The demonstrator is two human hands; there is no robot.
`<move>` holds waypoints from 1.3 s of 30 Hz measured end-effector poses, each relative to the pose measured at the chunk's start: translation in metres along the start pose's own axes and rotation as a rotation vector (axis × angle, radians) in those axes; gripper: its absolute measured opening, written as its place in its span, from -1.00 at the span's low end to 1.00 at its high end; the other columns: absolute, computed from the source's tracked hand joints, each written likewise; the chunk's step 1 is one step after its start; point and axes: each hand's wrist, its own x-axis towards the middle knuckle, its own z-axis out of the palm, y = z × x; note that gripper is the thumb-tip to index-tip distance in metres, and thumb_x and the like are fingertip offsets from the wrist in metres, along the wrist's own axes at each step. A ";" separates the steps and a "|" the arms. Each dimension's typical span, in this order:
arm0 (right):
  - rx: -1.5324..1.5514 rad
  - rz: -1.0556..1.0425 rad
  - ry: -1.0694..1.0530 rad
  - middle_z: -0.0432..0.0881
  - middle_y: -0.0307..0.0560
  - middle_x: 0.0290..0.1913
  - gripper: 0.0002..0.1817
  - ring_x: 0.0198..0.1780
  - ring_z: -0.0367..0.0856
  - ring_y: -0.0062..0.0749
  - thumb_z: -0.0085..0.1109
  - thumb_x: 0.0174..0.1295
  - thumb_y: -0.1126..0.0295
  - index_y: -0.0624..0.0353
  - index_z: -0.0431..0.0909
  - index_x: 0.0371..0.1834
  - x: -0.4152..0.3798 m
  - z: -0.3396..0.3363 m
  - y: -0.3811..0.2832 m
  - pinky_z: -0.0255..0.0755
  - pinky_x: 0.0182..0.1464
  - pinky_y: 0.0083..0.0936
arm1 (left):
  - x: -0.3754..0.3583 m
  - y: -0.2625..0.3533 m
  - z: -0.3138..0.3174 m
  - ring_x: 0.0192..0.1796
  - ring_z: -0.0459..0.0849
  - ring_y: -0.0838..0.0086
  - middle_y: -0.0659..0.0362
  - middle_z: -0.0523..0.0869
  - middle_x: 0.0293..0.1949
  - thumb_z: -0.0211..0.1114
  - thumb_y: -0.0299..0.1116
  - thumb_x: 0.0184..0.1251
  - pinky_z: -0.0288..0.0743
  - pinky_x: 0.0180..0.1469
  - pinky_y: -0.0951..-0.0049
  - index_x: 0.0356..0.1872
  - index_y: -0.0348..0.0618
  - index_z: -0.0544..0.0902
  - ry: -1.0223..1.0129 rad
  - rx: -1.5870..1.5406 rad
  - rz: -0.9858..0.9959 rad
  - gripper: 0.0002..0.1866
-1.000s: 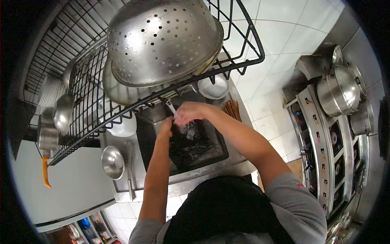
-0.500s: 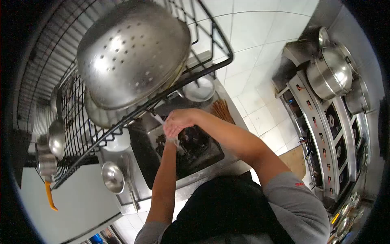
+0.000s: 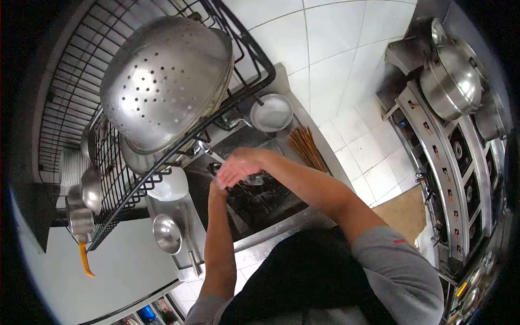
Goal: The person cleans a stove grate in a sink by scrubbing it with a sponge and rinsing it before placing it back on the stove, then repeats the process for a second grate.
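Fingers (image 3: 230, 172) of the right hand (image 3: 239, 167) stretch open above the sink (image 3: 279, 203); left hand (image 3: 217, 187), cannot tell.

White tiled walls (image 3: 336, 43) above pale floor tiles (image 3: 363, 151).

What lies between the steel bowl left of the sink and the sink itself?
A whisk lies between the steel bowl and the sink, as the head view shows.
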 end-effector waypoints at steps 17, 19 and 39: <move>-1.389 0.024 0.851 0.45 0.15 0.31 -0.24 0.31 0.41 0.07 0.42 0.04 0.03 0.20 0.44 0.29 -0.052 -0.065 0.112 0.31 0.32 -0.16 | -0.093 0.041 0.041 -0.32 0.74 0.04 -0.13 0.71 -0.16 -0.07 0.10 0.55 0.65 -0.30 0.04 0.09 -0.30 0.47 0.311 -0.436 -0.210 -0.43; -1.321 -0.054 0.571 0.33 0.14 0.40 0.00 0.40 0.28 0.08 0.51 -0.14 -0.13 0.15 0.36 0.37 -0.029 -0.083 0.128 0.17 0.42 -0.11 | -0.126 0.049 0.031 -0.29 0.74 0.05 -0.15 0.70 -0.14 -0.09 0.14 0.54 0.64 -0.26 0.05 0.04 -0.28 0.47 0.278 -0.433 -0.187 -0.42; -1.860 0.253 0.304 0.62 0.15 0.01 -0.18 0.28 0.39 0.08 0.50 -0.20 -0.06 0.36 0.54 0.04 -0.023 0.126 0.117 0.18 0.30 0.05 | -0.299 0.018 -0.076 -0.33 0.62 0.10 -0.28 0.67 -0.23 -0.31 0.11 0.58 0.56 -0.07 0.17 0.06 -0.52 0.44 0.034 -0.809 -0.298 -0.29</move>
